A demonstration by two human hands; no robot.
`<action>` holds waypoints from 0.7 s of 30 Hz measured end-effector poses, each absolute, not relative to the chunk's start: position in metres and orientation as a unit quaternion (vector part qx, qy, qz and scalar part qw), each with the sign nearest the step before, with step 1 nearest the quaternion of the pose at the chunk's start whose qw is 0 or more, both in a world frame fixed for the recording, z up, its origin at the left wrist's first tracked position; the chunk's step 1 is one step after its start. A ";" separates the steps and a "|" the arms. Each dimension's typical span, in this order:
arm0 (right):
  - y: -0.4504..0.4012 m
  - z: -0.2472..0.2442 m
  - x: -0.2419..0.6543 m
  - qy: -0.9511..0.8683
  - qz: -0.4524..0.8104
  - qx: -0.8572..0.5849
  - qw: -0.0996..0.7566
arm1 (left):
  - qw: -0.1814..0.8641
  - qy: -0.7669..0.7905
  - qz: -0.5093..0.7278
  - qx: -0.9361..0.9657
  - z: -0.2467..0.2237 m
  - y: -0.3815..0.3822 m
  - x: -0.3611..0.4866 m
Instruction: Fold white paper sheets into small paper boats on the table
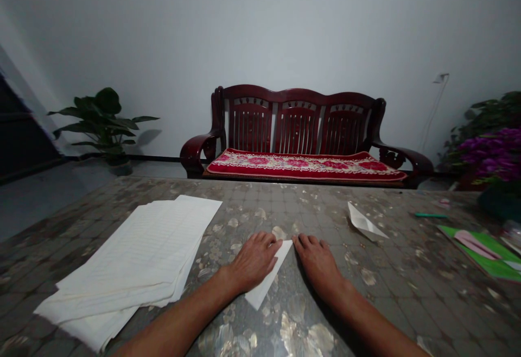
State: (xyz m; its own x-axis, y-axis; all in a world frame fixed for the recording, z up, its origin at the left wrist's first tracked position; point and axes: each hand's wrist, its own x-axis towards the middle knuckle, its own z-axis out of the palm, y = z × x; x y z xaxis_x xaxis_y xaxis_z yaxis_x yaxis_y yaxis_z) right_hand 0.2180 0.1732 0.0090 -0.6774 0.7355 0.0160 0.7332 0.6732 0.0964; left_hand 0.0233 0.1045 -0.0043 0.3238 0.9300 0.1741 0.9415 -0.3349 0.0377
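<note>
The left hand [254,262] lay open and flat on one folded white paper [262,289], pinning it to the surface [391,270] without gripping it. The paper's tip poked out past the fingers toward the right hand [317,262], which was also open and released, its fingertips just beside that tip. A narrow gap of surface separated the two hands. One thick stack of white sheets [130,259] lay near the left hand, to its left. Ahead of the right hand sat one second folded paper [363,221], with open surface between them. Farther right lay one green pen [431,215] and one green card [490,266], the card by the surface's right edge. Beyond the far edge stood one dark wooden bench [297,123].
</note>
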 end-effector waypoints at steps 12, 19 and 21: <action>0.156 -0.006 0.205 0.925 -0.051 0.376 -0.032 | 0.036 -0.595 -0.095 -0.797 -0.012 0.104 0.026; 0.186 0.010 0.225 0.889 -0.037 0.454 -0.036 | 0.014 -0.612 -0.103 -0.784 -0.007 0.100 0.029; 0.185 0.007 0.226 0.888 -0.056 0.446 -0.094 | -0.005 -0.619 -0.111 -0.777 -0.006 0.099 0.027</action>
State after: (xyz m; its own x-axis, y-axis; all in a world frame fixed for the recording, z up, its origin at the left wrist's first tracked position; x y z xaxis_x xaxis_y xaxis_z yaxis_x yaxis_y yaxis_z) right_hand 0.2265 0.1847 0.0067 -0.5844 0.8030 0.1169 0.7818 0.5958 -0.1842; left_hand 0.0275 0.0994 -0.0055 0.2085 0.9637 0.1665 0.9616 -0.2331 0.1448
